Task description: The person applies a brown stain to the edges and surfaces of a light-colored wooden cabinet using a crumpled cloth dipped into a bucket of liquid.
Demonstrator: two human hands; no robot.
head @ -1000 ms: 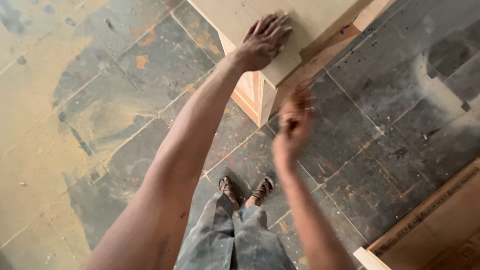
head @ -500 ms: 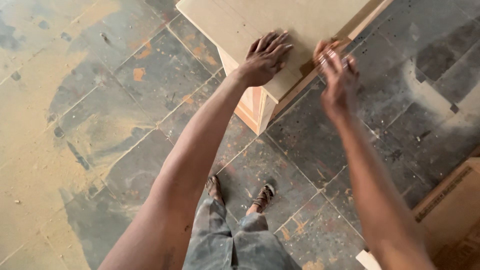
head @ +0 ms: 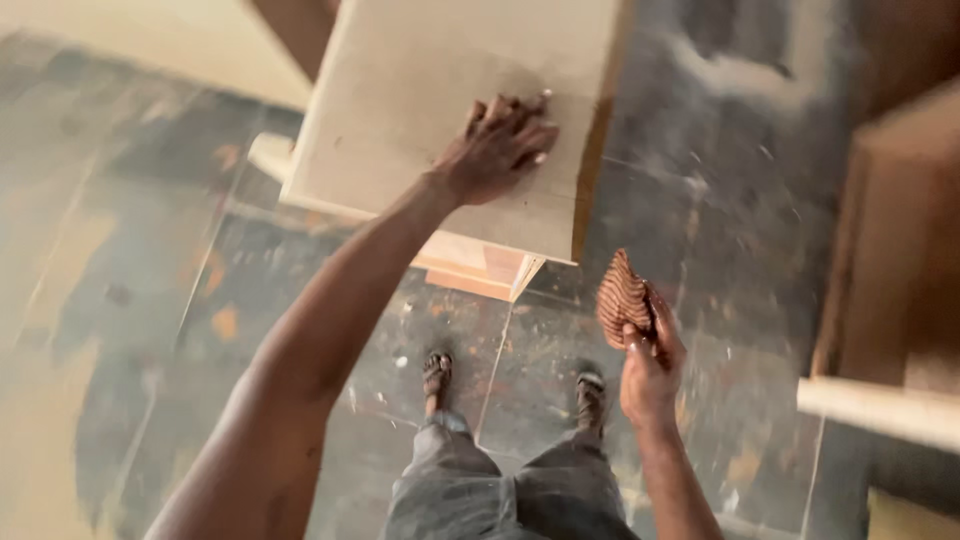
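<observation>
Head view, looking down. Floor (head: 150, 300): dark tiles, dusty, paint-stained. Pale flat board (head: 440, 100) lies far centre on a stack of wooden pieces (head: 480, 270). More boards (head: 890, 250) stand at right. Left hand (head: 500, 150): grip open, palm flat, fingers spread on the board's near right part. Right hand (head: 648, 365): grip closed around a brown ribbed, folded abrasive pad (head: 622, 297), held in the air near and right of the board's corner, apart from it.
</observation>
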